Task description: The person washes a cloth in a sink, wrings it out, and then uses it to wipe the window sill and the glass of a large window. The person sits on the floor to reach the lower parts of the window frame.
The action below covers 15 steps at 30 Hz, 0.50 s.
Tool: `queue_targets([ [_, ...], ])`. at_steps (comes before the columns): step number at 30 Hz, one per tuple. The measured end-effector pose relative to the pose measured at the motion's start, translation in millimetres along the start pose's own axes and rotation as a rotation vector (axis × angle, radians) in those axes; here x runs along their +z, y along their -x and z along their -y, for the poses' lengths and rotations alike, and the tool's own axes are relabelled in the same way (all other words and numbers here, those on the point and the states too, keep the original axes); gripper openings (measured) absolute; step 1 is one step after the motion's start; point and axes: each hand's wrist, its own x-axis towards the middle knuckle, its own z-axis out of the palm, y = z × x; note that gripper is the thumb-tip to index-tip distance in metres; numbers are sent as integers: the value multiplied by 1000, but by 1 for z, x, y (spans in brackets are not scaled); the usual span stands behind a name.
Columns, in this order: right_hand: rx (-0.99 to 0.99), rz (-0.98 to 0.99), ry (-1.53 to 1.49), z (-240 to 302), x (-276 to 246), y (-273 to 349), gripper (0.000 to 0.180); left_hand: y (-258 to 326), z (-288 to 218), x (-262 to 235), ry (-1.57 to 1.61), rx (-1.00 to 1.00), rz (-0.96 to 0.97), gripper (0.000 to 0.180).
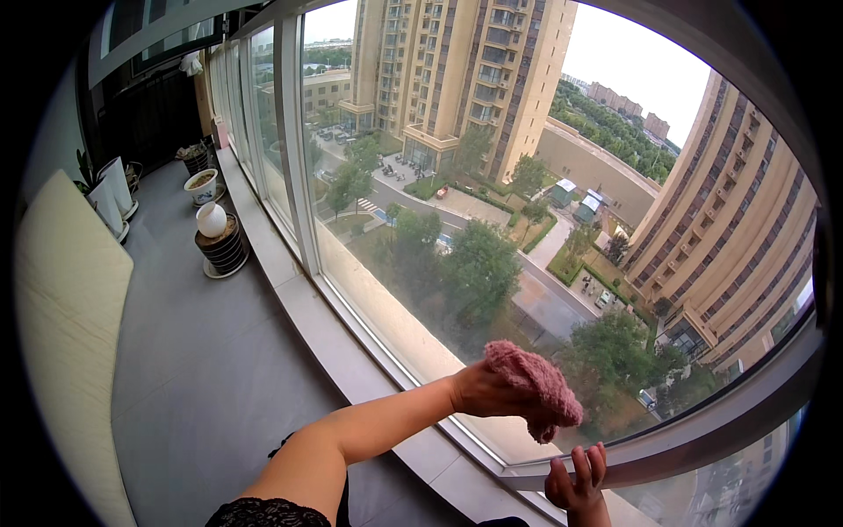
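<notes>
Head view: pink cloth (pixel 537 384) over the left fingers (pixel 516 404)

A grey floor (pixel 202 351) runs between a cream furnishing (pixel 70 351) and a pale ledge (pixel 332 342), with beige towers (pixel 514 97) outside.

No readable text, no legible labels, no brand names, no clear numbers or signs

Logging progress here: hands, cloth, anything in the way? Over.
Left hand grips pink cloth at window. Right hand open by frame, contact unclear. Pots by sill, away from both hands.
</notes>
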Motion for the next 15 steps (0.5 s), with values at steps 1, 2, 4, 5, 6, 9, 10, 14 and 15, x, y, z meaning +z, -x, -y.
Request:
queue_targets([
  [1, 7, -15, 34, 0, 4, -2, 31, -10, 22, -32, -90, -14, -32, 41],
  [2, 24, -12, 76, 1, 1, 0, 31, -28, 50, -73, -255, -22, -181, 46],
  [4, 76, 25, 173, 4, -17, 10, 30, -55, 112, -150, -535, -105, -620, 58],
  [5, 109, 17, 258, 5, -24, 13, 30, -70, 141, -193, -511, -188, -822, 66],
  [6, 131, -12, 337, 4, -32, 14, 30, -95, 134, -231, -294, -350, -927, 60],
  [9, 243, -96, 467, 14, -40, -6, 28, -122, 179, -263, -382, -443, -1107, 56],
  [10, 240, -89, 475, 20, -47, -15, 25, -147, 145, -238, -454, -324, -1108, 53],
  [14, 255, -154, 518, 39, -34, -37, 28, -222, -10, -108, -458, 97, -891, 45],
  [15, 257, -177, 498, 45, -25, -48, 30, -225, -36, -81, -399, 196, -782, 44],
])
